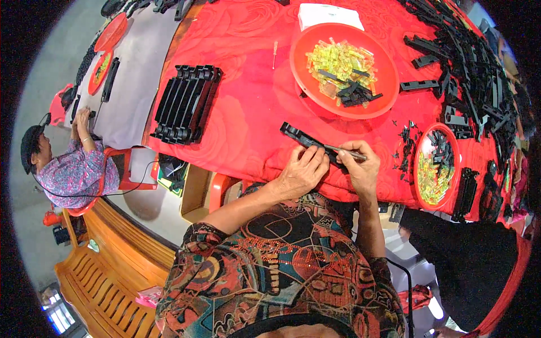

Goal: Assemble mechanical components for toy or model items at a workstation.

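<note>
The left hand (305,170) grips a long, narrow black plastic strip (298,135) at its near end, fingers bent over it, above the edge of a red-cloth-covered bench (248,84). The right hand (362,169) pinches a slim grey rod-like tool (352,153), its tip at the strip. Left of the hands lies a row of long black plastic parts (186,104); beyond them, a large round red plate (389,73) holds yellowish translucent pieces (332,56).
</note>
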Demonstrator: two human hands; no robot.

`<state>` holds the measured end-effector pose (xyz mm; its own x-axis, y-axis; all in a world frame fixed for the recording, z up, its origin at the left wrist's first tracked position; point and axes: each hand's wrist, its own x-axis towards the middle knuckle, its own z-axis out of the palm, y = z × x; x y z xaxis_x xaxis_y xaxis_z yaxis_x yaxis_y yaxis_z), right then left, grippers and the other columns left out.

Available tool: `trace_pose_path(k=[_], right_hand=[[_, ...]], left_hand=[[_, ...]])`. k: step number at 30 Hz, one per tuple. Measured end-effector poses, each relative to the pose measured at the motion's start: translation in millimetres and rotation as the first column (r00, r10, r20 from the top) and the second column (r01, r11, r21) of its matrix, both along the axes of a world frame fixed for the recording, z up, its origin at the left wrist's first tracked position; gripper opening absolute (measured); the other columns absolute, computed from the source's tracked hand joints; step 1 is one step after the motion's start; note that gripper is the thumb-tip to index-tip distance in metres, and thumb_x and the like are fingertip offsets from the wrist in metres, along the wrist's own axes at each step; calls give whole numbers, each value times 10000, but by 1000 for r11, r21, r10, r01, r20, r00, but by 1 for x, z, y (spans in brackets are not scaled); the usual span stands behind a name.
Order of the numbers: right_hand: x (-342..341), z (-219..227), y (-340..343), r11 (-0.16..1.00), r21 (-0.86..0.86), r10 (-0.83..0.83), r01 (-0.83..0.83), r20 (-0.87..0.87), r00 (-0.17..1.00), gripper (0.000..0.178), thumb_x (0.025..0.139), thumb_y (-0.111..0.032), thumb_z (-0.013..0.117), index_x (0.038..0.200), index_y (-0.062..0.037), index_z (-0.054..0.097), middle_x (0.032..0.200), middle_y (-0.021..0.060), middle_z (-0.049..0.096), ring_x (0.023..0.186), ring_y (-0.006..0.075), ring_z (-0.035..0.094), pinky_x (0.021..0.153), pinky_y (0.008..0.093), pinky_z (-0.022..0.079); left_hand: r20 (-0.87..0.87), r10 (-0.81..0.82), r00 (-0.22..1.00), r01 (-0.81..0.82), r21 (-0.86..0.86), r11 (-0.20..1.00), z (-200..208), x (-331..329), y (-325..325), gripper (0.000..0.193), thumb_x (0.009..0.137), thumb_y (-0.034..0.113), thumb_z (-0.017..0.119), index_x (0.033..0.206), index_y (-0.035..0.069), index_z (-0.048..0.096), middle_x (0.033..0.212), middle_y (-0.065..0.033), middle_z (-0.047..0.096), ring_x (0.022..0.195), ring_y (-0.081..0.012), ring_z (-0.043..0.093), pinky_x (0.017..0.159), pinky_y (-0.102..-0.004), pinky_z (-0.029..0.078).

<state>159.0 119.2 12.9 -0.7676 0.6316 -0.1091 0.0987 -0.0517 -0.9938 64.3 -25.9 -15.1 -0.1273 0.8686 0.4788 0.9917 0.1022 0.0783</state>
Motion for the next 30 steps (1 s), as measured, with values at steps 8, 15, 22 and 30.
trace_pose_path(k=[8, 15, 22, 30], right_hand=[[-36, 7, 2, 992, 87, 98, -95, -36, 995, 99, 824, -66, 618, 868, 4, 563, 718, 21, 595, 647, 71, 562, 583, 214, 466], [-52, 13, 4, 930, 268, 249, -251, 43, 968, 124, 814, -87, 626, 803, -7, 533, 681, 45, 584, 637, 88, 562, 565, 257, 461], [-57, 16, -2, 740, 608, 287, -287, 100, 953, 174, 786, -83, 622, 765, 12, 477, 670, 145, 484, 598, 296, 526, 543, 360, 427], [-59, 16, 0, 665, 669, 356, -332, 107, 928, 175, 773, -62, 626, 748, 11, 468, 688, 144, 474, 624, 304, 520, 550, 369, 415]], left_hand=[[-44, -2, 999, 1, -9, 1000, 2, 0, 3, 345, 749, 213, 499, 1013, -6, 532, 1047, -180, 539, 1022, -292, 508, 852, -446, 383], [-159, 18, 987, -26, -44, 999, 1, 3, 4, 345, 771, 228, 487, 1022, -3, 532, 1056, -199, 540, 1014, -310, 508, 862, -461, 391], [-167, -42, 985, 26, -100, 995, 7, 3, 7, 400, 785, 236, 479, 1082, -28, 530, 1039, -235, 550, 1016, -373, 514, 890, -499, 399], [-129, -50, 990, 41, -73, 997, 2, 4, 10, 371, 781, 218, 485, 1033, -48, 546, 999, -263, 559, 994, -397, 535, 882, -487, 411]])
